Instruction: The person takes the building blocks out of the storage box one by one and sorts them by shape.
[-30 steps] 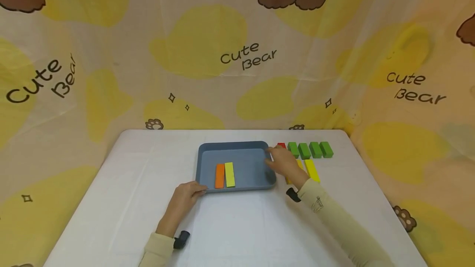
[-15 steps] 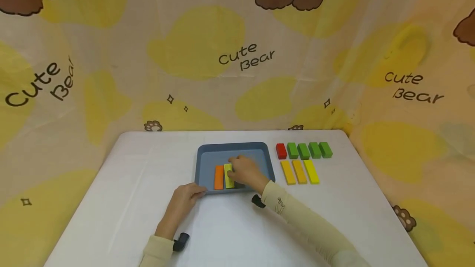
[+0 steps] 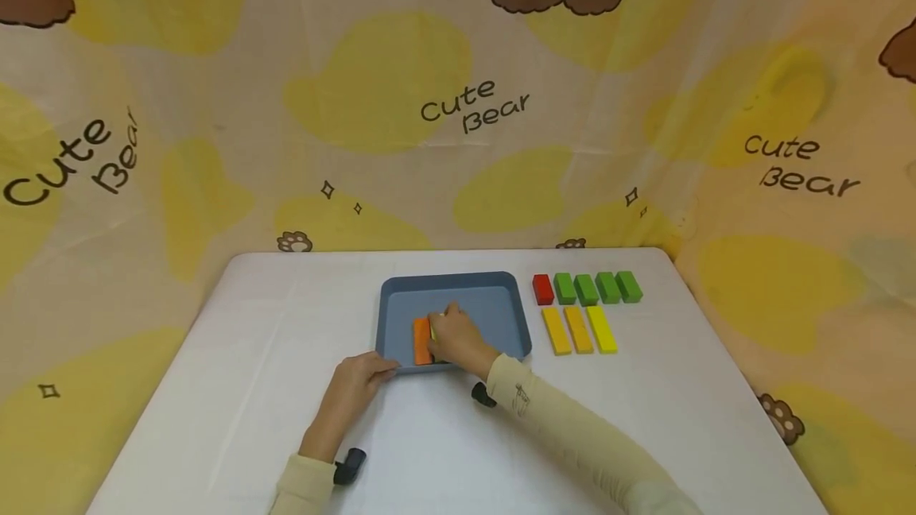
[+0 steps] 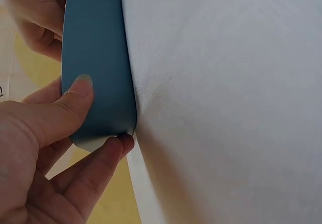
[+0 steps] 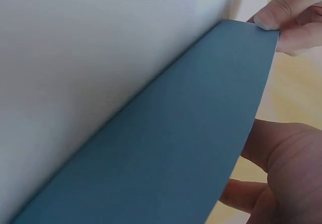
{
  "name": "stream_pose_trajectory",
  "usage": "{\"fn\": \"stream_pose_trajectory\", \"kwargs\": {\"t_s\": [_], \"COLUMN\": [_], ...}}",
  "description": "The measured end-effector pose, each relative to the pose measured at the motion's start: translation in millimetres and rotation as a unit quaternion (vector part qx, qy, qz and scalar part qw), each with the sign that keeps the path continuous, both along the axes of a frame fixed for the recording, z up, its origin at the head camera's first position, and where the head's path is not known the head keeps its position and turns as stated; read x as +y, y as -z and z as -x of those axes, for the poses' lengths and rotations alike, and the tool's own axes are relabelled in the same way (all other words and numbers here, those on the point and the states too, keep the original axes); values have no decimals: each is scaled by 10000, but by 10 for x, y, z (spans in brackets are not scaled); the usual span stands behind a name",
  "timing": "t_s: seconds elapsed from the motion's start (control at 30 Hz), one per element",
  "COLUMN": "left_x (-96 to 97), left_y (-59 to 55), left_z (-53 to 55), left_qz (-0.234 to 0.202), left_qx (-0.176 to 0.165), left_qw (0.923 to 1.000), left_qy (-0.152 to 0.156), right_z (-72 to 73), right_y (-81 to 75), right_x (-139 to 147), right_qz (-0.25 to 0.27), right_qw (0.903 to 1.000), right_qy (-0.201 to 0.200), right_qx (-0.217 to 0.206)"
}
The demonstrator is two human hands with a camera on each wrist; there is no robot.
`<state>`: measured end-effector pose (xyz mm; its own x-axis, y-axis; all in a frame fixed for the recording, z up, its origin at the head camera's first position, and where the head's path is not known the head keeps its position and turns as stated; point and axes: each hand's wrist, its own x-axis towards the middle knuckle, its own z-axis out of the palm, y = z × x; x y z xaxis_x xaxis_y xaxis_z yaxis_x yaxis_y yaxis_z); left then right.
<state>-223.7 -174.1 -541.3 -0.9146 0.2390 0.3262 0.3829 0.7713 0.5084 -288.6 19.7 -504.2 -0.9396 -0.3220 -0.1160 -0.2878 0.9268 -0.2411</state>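
Observation:
A blue-grey tray point(image 3: 468, 280) lies on the white table. My left hand point(image 3: 358, 380) holds its near left corner, and the left wrist view shows the thumb point(image 4: 75, 100) on the outside of the wall and fingers at the corner. Inside the tray, my right hand point(image 3: 458, 340) grips a yellow-green block point(image 3: 433, 330), which it mostly covers. Directly left of that block lies an orange block point(image 3: 422, 342). The tray's near wall point(image 5: 176, 118) hides the right fingertips in the right wrist view.
Right of the tray stand a red block point(image 3: 543, 289) and several green blocks point(image 3: 607, 288) in a row. Nearer me lie two orange-yellow blocks point(image 3: 556, 331) and a bright yellow one point(image 3: 601, 330). A patterned cloth point(image 3: 401, 86) hangs behind the table.
My right hand has moved left from the tray's right edge to the yellow-green block, which it now grips. The left hand has stayed at the tray's corner.

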Motion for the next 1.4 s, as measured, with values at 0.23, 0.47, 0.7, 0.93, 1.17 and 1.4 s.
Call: {"fn": "stream_pose_trajectory", "kwargs": {"t_s": [0.23, 0.47, 0.7, 0.93, 1.17, 1.4], "left_x": [-8, -5, -12, -15, 7, 12], "left_y": [0, 13, 28, 17, -6, -17], "left_z": [23, 26, 32, 13, 8, 2], "left_qz": [40, 60, 115, 86, 65, 103], "left_qx": [-23, 29, 272, 97, -63, -97], "left_qw": [10000, 10000, 9996, 9999, 9999, 9999], "left_qy": [-7, -30, 36, -38, -71, -98], "right_z": [22, 42, 53, 47, 64, 93], "right_y": [-74, -47, -37, -27, -16, -75], "right_x": [-48, -75, -68, -66, -43, 81], "right_qz": [57, -3, -108, -167, -29, 495], "right_qw": [9998, 9998, 9999, 9998, 9999, 9986], "right_qy": [79, 87, 72, -16, -26, 129], "right_qx": [-172, -153, -40, 49, 109, -142]}}
